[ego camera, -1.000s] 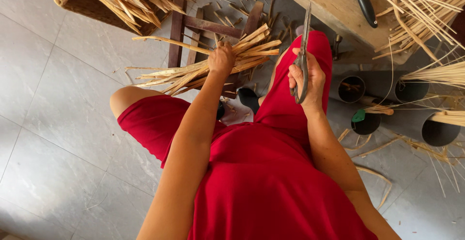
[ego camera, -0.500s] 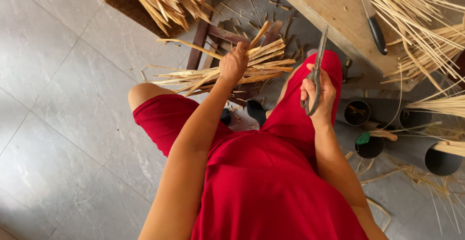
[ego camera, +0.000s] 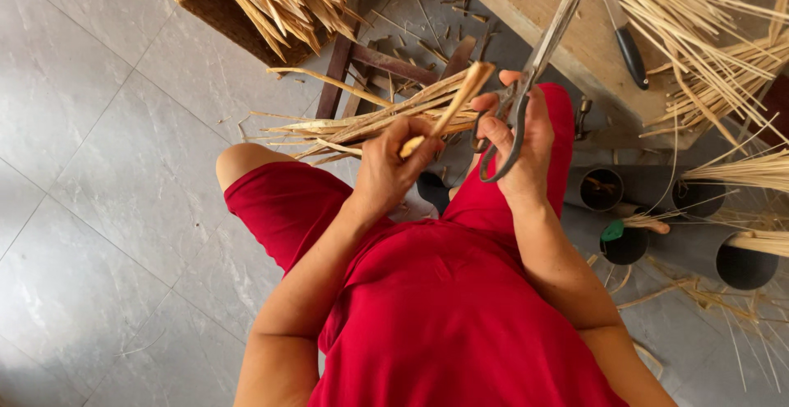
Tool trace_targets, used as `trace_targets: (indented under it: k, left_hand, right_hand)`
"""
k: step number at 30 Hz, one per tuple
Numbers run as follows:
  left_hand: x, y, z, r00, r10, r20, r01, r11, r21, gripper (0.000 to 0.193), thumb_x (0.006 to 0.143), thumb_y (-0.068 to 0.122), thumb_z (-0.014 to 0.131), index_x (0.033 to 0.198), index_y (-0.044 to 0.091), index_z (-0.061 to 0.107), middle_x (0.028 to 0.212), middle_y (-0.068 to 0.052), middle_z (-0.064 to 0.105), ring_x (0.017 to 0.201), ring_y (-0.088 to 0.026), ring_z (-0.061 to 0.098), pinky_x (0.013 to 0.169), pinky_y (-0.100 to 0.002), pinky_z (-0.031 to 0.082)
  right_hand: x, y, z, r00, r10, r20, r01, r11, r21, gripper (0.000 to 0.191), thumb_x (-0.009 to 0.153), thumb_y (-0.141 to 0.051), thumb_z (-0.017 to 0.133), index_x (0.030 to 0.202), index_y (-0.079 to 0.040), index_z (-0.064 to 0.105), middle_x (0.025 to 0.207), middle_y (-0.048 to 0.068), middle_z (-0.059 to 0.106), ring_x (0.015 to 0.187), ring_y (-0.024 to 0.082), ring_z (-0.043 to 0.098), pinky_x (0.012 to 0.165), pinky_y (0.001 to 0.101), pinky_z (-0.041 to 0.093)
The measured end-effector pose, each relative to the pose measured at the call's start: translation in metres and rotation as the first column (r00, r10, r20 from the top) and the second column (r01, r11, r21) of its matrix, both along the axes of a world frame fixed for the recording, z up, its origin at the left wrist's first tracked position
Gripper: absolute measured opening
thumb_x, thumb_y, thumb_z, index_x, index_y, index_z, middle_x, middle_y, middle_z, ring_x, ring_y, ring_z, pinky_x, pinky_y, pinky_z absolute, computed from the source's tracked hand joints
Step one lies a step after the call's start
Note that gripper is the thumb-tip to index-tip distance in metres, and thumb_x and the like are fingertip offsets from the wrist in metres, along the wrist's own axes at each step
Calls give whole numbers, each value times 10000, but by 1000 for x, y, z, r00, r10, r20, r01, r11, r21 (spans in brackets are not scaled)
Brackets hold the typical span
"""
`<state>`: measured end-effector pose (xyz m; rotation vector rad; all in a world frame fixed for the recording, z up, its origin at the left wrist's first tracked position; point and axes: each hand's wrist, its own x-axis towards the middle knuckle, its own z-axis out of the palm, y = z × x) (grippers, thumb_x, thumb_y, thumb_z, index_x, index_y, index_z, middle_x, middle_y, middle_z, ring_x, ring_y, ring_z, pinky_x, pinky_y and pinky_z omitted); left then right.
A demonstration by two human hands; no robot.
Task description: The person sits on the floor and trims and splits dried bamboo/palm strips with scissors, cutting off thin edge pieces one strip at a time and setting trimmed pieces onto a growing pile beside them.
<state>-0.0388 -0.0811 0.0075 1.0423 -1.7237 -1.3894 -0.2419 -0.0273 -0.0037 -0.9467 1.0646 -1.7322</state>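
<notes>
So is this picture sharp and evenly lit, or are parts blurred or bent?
Head view: soft, even light, no glare on the grey floor tiles; only faint shadows. The scissors in the right hand and the strip in the left hand look fairly sharp; the edges bow outward like a wide lens.

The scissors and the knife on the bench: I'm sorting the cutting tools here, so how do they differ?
The scissors are all dark metal, two-bladed, held in the right hand, pointing up. The knife has one pale blade and a black handle, and lies untouched on the wooden bench. Both are long, narrow cutting tools.
</notes>
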Motion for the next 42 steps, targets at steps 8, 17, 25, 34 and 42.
trace_targets:
  k: [8, 17, 25, 34, 42]
  left_hand:
    - [8, 2, 19, 857, -71, -511, 347, 812, 469, 263, 1086, 287, 600, 1089, 32, 666, 925, -52, 750, 632, -50, 509, 545, -194, 380]
    - [2, -4, 27, 825, 55, -562, 296, 805, 514, 211, 1002, 244, 668, 1059, 50, 610, 751, -3, 616, 510, -50, 427, 402, -225, 340]
    - [-6, 1, 5, 785, 176, -594, 128, 893, 432, 160, 1059, 214, 652, 1026, 71, 587, 735, 17, 602, 573, -36, 435, 507, -202, 351]
    - [-15, 11, 7, 781, 185, -597, 153, 870, 469, 151, 1058, 204, 655, 1010, 79, 587, 796, 44, 582, 632, -16, 424, 535, -192, 330]
    - [-17, 13, 11, 736, 224, -639, 184, 842, 507, 131, 1042, 179, 667, 1028, 68, 600, 815, 54, 585, 666, -15, 443, 562, -194, 349]
  right_hand:
    - [13, -17, 44, 973, 201, 115, -199, 979, -35, 508, 990, -68, 782, 1438, -66, 542, 986, 82, 686, 775, 111, 588, 710, 226, 479]
    - [16, -12, 48, 975, 172, -144, -170, 985, 28, 582, 989, -276, 817, 1447, -48, 540, 1014, 51, 661, 793, 73, 552, 722, 193, 436]
    - [27, 21, 23, 868, 249, -430, -175, 963, 205, 766, 902, -424, 815, 1491, -60, 488, 1262, 29, 645, 1061, 117, 558, 933, 262, 470]
    - [29, 23, 14, 816, 233, -529, -115, 962, 247, 844, 860, -472, 833, 1489, -24, 491, 1142, 32, 617, 970, 121, 567, 844, 272, 506]
    - [38, 27, 7, 902, 161, -401, -74, 972, 224, 739, 878, -425, 828, 1407, 35, 593, 971, 49, 655, 869, 106, 633, 755, 240, 533]
